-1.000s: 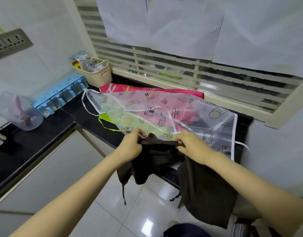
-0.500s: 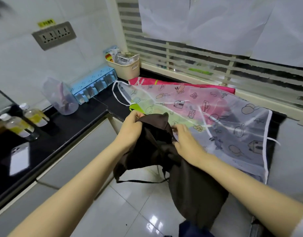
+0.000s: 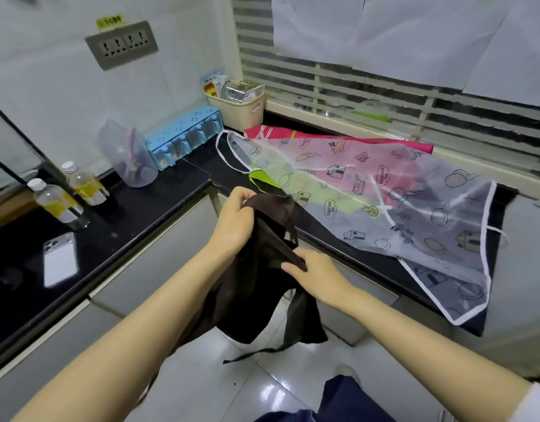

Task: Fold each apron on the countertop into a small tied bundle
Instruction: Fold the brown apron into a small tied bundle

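Dark brown apron of soft matte cloth point(image 3: 262, 300) hangs crumpled in front of the glossy black stone countertop point(image 3: 135, 220), off its surface, one thin strap dangling. On the counter's left lie one flat white smartphone point(image 3: 60, 258) and two clear plastic bottles with yellow labels point(image 3: 54, 202). The left hand point(image 3: 235, 220) pinches the apron's bunched top edge; the right hand point(image 3: 317, 275) grips a fold lower down, fingers curled. Rightward, three more aprons lie layered on the counter: one sheer cartoon-printed apron with white trim point(image 3: 414, 214) over a lime-green apron point(image 3: 259, 178) and a shiny pink apron point(image 3: 323, 137)
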`<action>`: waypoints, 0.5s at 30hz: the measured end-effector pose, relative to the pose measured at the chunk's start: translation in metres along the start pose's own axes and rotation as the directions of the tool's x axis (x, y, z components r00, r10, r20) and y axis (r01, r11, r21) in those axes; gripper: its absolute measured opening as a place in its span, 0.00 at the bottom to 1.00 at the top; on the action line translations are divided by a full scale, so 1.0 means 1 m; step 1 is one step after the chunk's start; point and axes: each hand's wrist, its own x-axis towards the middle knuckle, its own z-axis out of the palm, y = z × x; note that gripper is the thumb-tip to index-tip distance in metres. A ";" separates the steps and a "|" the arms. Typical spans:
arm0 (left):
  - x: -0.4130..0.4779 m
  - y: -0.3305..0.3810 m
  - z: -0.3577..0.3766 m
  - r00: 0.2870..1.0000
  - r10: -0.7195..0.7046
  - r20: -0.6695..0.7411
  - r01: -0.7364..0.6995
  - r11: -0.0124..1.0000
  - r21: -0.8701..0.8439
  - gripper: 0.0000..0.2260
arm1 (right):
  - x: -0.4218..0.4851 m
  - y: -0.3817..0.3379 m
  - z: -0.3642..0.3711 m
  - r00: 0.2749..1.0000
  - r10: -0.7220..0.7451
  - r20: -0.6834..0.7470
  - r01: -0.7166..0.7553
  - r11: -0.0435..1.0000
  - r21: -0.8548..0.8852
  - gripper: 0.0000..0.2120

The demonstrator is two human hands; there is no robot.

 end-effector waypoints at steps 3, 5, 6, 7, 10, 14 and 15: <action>-0.002 -0.014 -0.017 0.999 -0.013 -0.053 0.014 1.000 0.008 0.10 | -0.005 0.008 -0.006 0.969 0.070 0.239 -0.061 0.997 -0.045 0.10; -0.006 -0.018 -0.018 0.998 -0.043 -0.042 0.043 0.999 0.002 0.10 | -0.007 0.007 -0.003 0.933 0.104 0.343 -0.082 0.994 -0.078 0.11; -0.008 -0.018 -0.019 0.998 -0.045 -0.042 0.045 0.999 -0.008 0.11 | -0.006 0.007 0.001 0.937 0.096 0.337 -0.069 0.993 -0.093 0.07; -0.008 -0.019 -0.020 0.998 -0.039 -0.055 0.037 0.999 -0.023 0.11 | -0.006 0.004 0.002 0.954 0.077 0.291 -0.051 0.994 -0.096 0.05; -0.006 -0.026 -0.030 0.991 -0.043 -0.128 0.032 0.996 -0.081 0.12 | -0.001 0.001 -0.008 0.998 0.039 0.049 -0.032 0.990 -0.138 0.07; -0.009 -0.047 -0.043 0.995 -0.041 -0.086 0.054 0.986 0.160 0.10 | 0.004 -0.006 -0.037 0.995 -0.023 -0.092 0.005 0.982 -0.189 0.16; -0.012 -0.048 -0.044 0.998 0.030 -0.057 -0.016 0.969 0.247 0.16 | 0.005 -0.008 -0.040 0.994 -0.048 -0.098 0.028 0.981 -0.194 0.17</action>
